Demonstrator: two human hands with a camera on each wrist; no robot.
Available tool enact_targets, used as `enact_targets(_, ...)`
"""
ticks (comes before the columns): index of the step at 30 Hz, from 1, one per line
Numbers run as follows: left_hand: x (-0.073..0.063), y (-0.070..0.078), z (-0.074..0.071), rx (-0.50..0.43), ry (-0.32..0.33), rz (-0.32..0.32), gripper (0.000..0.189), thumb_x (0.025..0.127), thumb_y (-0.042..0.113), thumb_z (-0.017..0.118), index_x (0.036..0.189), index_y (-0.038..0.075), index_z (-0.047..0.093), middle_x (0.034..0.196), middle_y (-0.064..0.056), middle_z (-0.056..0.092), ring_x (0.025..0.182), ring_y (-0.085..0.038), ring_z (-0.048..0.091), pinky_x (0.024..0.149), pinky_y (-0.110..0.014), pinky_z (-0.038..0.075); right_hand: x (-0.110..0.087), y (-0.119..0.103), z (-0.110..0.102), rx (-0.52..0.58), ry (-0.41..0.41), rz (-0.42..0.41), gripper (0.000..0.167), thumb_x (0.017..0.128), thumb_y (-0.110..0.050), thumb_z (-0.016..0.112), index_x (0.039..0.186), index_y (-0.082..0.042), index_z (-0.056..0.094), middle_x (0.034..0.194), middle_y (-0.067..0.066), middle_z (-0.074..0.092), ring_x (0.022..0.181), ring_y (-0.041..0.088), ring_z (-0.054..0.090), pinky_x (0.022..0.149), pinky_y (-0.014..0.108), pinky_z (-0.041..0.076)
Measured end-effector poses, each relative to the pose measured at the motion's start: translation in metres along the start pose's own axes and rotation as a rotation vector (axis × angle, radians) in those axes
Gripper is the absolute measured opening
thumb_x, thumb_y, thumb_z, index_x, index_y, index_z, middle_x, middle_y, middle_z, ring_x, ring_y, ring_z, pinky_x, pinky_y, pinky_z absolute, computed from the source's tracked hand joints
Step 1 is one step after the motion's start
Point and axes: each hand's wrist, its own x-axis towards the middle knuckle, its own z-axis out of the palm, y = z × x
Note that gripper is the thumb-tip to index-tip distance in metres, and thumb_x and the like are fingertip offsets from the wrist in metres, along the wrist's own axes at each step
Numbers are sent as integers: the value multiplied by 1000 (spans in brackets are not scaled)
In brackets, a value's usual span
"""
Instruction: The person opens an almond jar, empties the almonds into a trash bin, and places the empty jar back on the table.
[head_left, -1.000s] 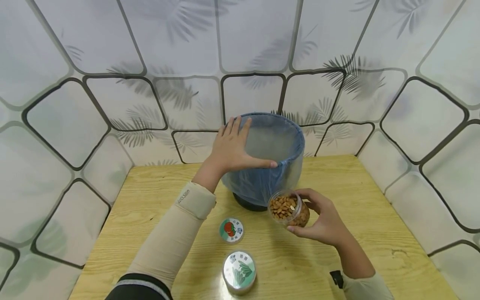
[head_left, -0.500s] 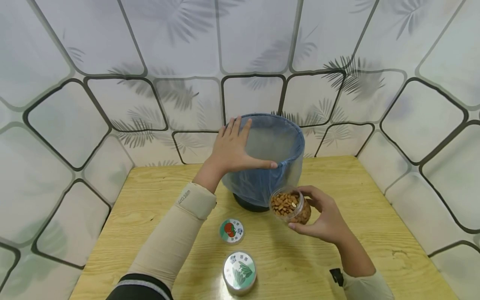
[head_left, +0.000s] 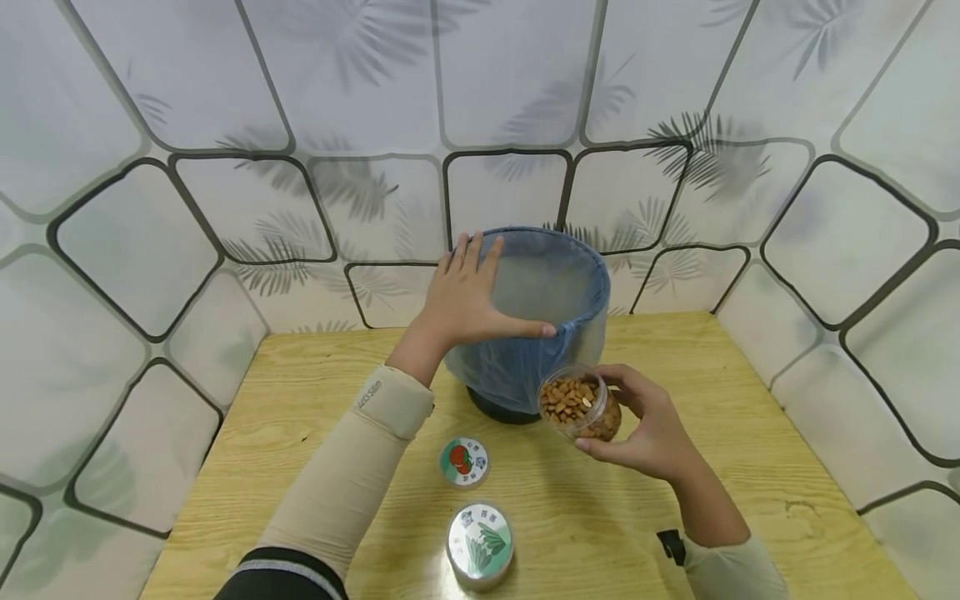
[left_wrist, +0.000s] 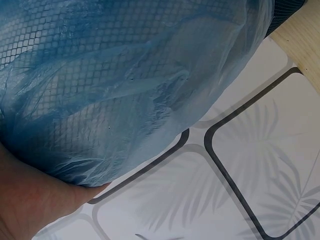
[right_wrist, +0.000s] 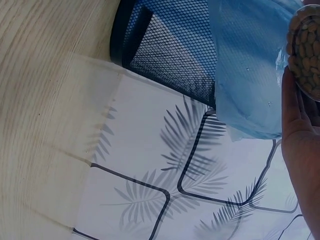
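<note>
My left hand (head_left: pixel 465 304) rests on the rim of a mesh wastebasket (right_wrist: pixel 170 45) lined with a blue plastic bag (head_left: pixel 525 358). Its fingers are straight along the left side, with the thumb stretched across the near rim. In the left wrist view, part of that hand (left_wrist: pixel 40 195) lies against the bag. My right hand (head_left: pixel 648 433) grips a clear plastic jar (head_left: pixel 602 408) of small brown nuggets (head_left: pixel 566 400), held tilted, mouth toward the left, in front of the basket. The right wrist view catches the jar's base (right_wrist: pixel 306 52) at its edge.
A round lid (head_left: pixel 463 462) with a red tomato picture lies flat on the wooden table (head_left: pixel 337 400). Nearer stands a closed jar (head_left: pixel 480 546) whose lid shows green vegetables. Patterned walls (head_left: pixel 510 100) enclose the back and sides of the table.
My right hand has risen slightly with the jar, bringing it a little closer to the basket. My left hand stays on the rim.
</note>
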Motion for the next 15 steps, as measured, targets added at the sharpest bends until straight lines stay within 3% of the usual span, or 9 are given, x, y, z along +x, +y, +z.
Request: enact_targets(15,0,0,0,8,-22,-6,144,69,98,63,172,23,-3,180,-16,-2,167,-36,-8,135,-60,4,8,-1,1,-12,50,-40,81,65,9,95,139,1,62,131,18,67,120,6,67,99,18,56)
